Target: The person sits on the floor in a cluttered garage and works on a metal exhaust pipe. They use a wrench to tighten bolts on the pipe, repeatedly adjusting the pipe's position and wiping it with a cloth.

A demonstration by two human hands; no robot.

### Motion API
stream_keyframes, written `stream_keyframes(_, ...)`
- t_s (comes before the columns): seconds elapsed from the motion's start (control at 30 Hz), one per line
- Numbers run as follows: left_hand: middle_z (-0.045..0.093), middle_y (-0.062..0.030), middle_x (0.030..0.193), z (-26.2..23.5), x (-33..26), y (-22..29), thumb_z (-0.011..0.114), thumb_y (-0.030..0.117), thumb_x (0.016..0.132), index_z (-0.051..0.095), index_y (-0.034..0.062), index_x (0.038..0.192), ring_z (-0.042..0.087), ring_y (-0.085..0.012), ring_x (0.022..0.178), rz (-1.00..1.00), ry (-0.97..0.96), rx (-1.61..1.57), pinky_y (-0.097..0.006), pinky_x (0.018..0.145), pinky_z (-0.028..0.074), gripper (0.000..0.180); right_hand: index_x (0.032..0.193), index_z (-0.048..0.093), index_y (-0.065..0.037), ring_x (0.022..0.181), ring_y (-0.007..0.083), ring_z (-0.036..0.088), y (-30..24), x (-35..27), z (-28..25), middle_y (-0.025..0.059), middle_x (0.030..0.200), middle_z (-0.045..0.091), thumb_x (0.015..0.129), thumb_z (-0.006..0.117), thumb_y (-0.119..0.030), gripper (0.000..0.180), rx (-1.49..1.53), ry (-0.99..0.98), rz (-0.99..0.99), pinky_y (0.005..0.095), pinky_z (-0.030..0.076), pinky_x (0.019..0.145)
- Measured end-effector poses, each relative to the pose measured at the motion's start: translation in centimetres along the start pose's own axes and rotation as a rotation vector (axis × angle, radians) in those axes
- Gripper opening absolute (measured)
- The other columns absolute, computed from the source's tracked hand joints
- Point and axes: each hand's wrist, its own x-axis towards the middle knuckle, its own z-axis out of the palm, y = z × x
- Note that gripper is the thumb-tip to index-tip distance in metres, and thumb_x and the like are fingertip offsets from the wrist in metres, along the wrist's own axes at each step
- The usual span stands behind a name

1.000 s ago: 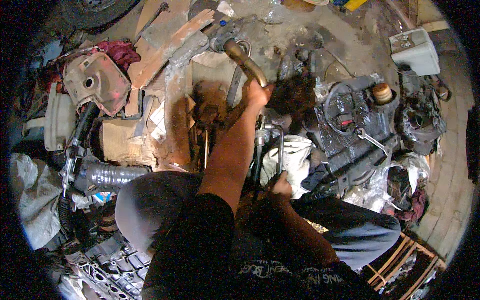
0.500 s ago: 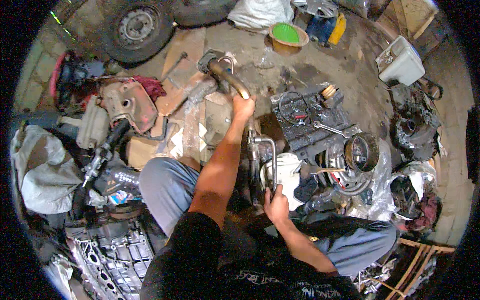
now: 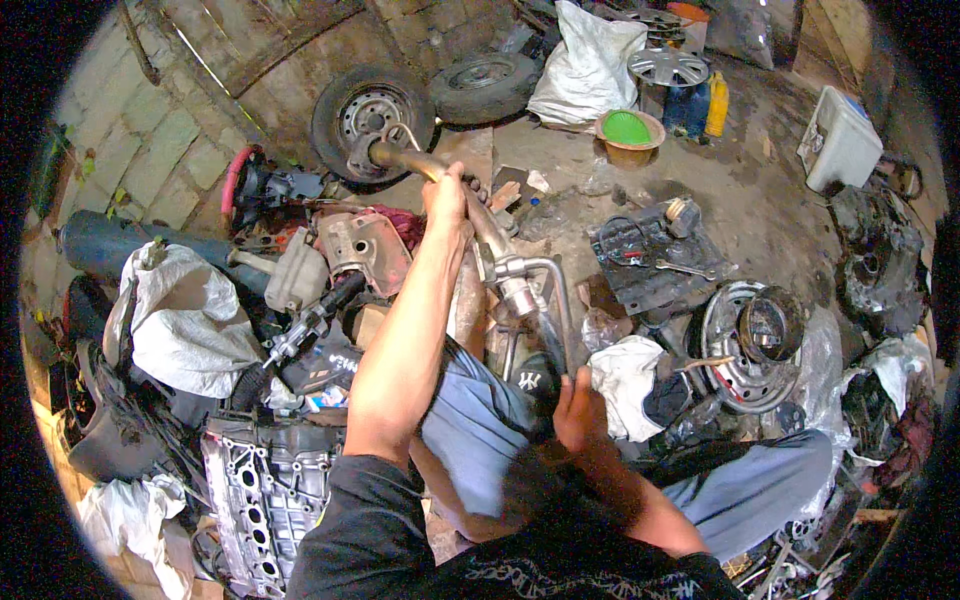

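A bent metal exhaust pipe (image 3: 488,230) slants from the upper left toward my lap, with a flat flange (image 3: 362,155) on its far end. My left hand (image 3: 445,197) is wrapped round its upper stretch. Lower down, an L-shaped socket wrench (image 3: 565,315) has its head against the pipe's joint. Its handle runs down to my right hand (image 3: 580,412), whose fingers are closed on it in shadow. The pipe's near end fades into the dark between my legs, beside a dark round thing with a white mark (image 3: 533,381).
An engine block (image 3: 265,500) lies at near left. On the right are a wheel rim (image 3: 715,345), a white cloth (image 3: 625,390) and a spanner (image 3: 685,268) on a black panel. Tyres (image 3: 375,115), a white sack (image 3: 585,65) and a basin (image 3: 630,150) stand farther back.
The pipe has been raised and tilted to the left, its flange now before the tyre. My left hand went with it, and the wrench stays on the joint. The view has shifted, showing more wall.
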Motion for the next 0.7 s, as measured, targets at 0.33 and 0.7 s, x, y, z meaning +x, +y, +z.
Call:
stream_keyframes(0.33,0.049,-0.0102,0.066,1.5,-4.9,3.1,0.054,0.019,0.075,0.046,0.0058,0.074,0.049,-0.025,0.058,-0.056,-0.36,-0.417,-0.04,0.059,0.044,0.016,0.091,0.05,-0.001,0.066,0.0459,0.058,-2.7,-1.1,-9.3,0.0266,0.071,0.058,0.09,0.056,-0.005,0.007,0.135,-0.077,-0.079,0.0475,0.043,0.054)
stream_keyframes(0.7,0.045,-0.0084,0.076,3.6,-5.1,3.4,0.054,0.02,0.074,0.046,0.0085,0.084,0.045,-0.0234,0.065,0.284,-0.453,-0.67,-0.04,0.065,0.042,0.018,0.09,0.054,-0.001,0.048,0.0235,0.046,-8.5,-1.4,-11.9,0.0146,0.059,0.051,0.092,0.053,-0.005,0.004,0.28,0.07,-0.003,0.0347,0.037,0.048)
